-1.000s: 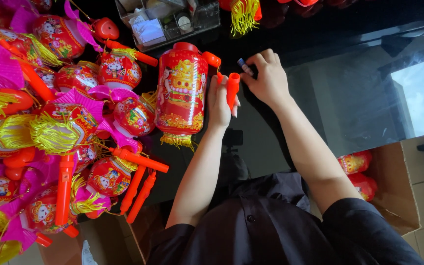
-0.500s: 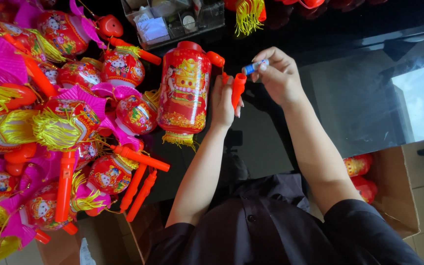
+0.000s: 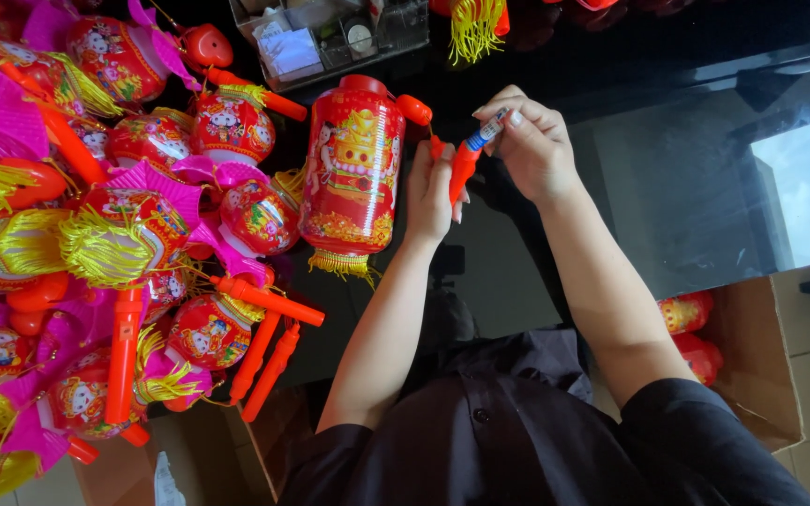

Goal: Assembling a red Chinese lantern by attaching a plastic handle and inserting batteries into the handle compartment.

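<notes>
Two hands work together: the left hand grips an orange handle, the right hand pinches a small battery, which could slip if misaligned.

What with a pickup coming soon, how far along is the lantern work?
Looks done: a pile of lanterns with handles attached lies at the left. In hand: the left hand grips the orange handle of a red lantern, while the right hand pushes a small blue-and-white cylinder at its end. Possibly left: red lanterns in the cardboard box; their state is hidden.
</notes>
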